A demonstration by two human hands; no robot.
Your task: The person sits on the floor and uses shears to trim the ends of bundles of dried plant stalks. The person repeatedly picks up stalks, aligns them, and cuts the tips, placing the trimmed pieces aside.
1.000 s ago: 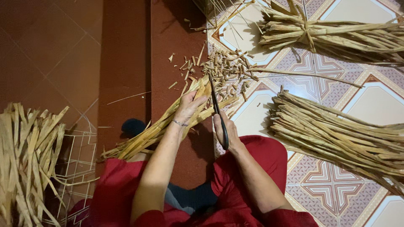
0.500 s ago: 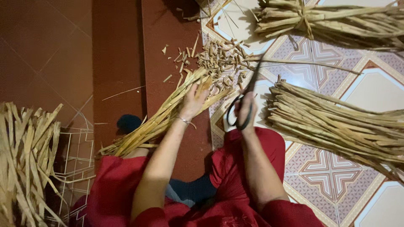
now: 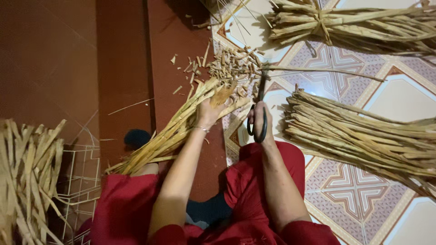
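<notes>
My left hand grips a bundle of dry straw-coloured reed strips that lies across my lap, tips pointing up and right. My right hand holds black scissors, fingers through the handles, blades pointing up at the bundle's tip. A heap of short cut-off pieces lies on the floor just beyond the blades. I sit on the floor in red trousers.
A large bundle of reeds lies on the patterned tiles at right, another tied bundle at top right. More strips rest on a white wire rack at lower left. A dark round object sits by my knee.
The scissors swung out to the right and came back to the bundle's tip. My left hand kept hold of the bundle. The view shifted slightly.
</notes>
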